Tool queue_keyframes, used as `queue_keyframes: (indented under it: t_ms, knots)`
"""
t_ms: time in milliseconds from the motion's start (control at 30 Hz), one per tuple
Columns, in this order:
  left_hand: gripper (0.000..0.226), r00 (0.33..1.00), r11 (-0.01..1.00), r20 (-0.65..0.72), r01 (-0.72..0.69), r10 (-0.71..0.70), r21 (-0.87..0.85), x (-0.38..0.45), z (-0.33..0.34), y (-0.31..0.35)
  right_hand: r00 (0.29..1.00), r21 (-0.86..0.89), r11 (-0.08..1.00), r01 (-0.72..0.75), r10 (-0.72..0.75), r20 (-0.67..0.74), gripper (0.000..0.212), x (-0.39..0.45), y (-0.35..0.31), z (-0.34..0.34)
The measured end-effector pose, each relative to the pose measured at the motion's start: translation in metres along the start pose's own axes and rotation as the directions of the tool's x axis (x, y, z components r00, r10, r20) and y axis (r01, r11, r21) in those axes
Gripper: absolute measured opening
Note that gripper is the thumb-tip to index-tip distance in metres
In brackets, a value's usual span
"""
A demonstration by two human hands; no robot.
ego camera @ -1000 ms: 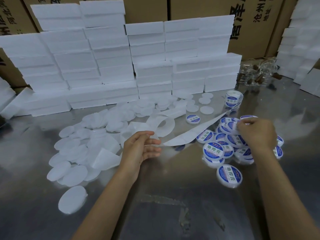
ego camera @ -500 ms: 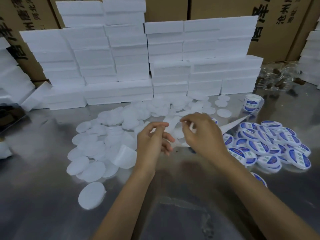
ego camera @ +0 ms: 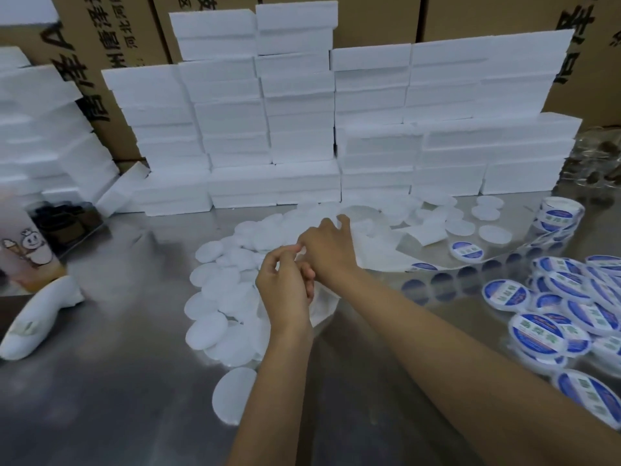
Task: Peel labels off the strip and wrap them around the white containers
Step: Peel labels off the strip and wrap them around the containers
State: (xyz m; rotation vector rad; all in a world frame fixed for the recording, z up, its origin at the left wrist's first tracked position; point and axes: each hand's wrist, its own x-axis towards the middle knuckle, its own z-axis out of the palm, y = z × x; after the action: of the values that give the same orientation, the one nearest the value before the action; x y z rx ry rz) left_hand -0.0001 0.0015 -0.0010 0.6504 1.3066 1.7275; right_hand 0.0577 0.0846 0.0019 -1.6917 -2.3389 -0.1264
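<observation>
Head view of a steel counter [ego camera: 100, 398]. Both hands meet at frame centre, above the heap of unlabelled white containers [ego camera: 215, 297]. The left hand [ego camera: 285, 290] has its fingers curled, thumb and forefinger pinched on the free end of the label strip [ego camera: 379, 253]; the right hand [ego camera: 327, 250] overlaps it from the right, fingertips bent down at the same spot, though whether they already pinch a label cannot be told. The strip's white backing trails from the hands toward the right of the frame, where blue labels show on it, and ends at the label roll [ego camera: 557, 216] at upper right.

One second ago the right hand lay over the pile of labelled containers [ego camera: 571, 314] at right while the left alone held the strip; half a second ago the right hand had crossed to the strip. It now sits tight against the left. Judged from this, one container has been finished and set down, and the peeling of the next label is beginning; no container is in either hand.

Background: stacked white foam boxes [ego camera: 302, 129] before brown cartons [ego camera: 470, 18]; a white handheld tool [ego camera: 40, 317] at lower left.
</observation>
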Motion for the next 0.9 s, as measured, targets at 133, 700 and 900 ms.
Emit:
queue_keyframes:
  t_ms: [133,700,900]
  knots:
    - [0.018,0.999,0.999,-0.015,0.036,-0.036,-0.007,0.004,-0.001,0.0,0.992,0.02,1.0,-0.014,0.017,-0.126,0.025,0.001,0.001,0.008]
    - [0.026,0.936,0.981,0.329,0.167,-0.126,-0.097,-0.018,0.013,0.022,0.854,0.57,0.805,0.161,0.177,-0.49,0.009,-0.092,0.047,-0.061]
    - [0.031,0.868,0.984,0.482,0.168,-0.12,-0.058,-0.04,0.025,0.013,0.784,0.361,0.896,0.259,0.023,-0.62,0.008,-0.14,0.066,-0.052]
